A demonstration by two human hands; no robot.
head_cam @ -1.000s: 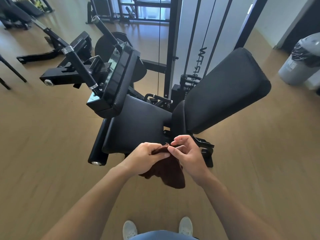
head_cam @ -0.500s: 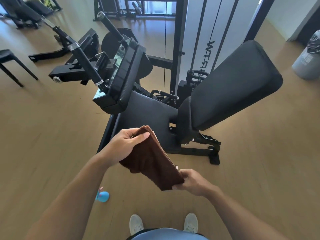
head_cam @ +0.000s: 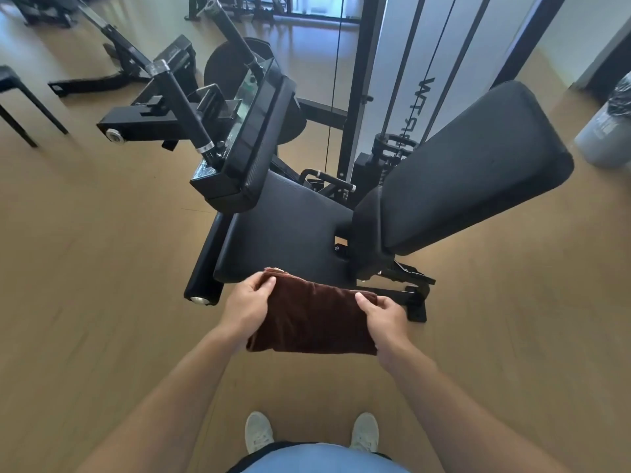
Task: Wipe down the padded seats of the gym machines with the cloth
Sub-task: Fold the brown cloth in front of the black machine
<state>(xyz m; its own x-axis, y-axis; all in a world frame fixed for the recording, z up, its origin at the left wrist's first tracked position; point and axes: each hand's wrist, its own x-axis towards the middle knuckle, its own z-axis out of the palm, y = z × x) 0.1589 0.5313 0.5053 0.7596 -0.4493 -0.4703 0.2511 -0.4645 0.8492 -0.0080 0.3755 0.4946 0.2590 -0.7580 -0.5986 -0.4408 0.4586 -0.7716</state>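
Observation:
A folded dark brown cloth [head_cam: 312, 319] is stretched flat between my two hands, just in front of the near edge of the black padded seat [head_cam: 283, 233]. My left hand [head_cam: 247, 303] grips its left end, thumb on top. My right hand [head_cam: 384, 314] grips its right end. The cloth hangs in the air and overlaps the seat's front edge in view. The machine's black padded backrest [head_cam: 471, 165] tilts up to the right of the seat. A smaller black pad [head_cam: 256, 131] on an arm hangs over the seat's far left.
A cable tower frame [head_cam: 358, 80] stands behind the seat. The machine's floor foot [head_cam: 415, 302] sticks out near my right hand. A grey bin [head_cam: 606, 131] stands at far right, a black stool [head_cam: 17, 97] at far left. My shoes [head_cam: 259, 431] stand on wooden floor.
The cloth went from bunched between both hands to spread out level. My right hand moved from the cloth's lower corner up to its right end. The view has moved closer to the seat.

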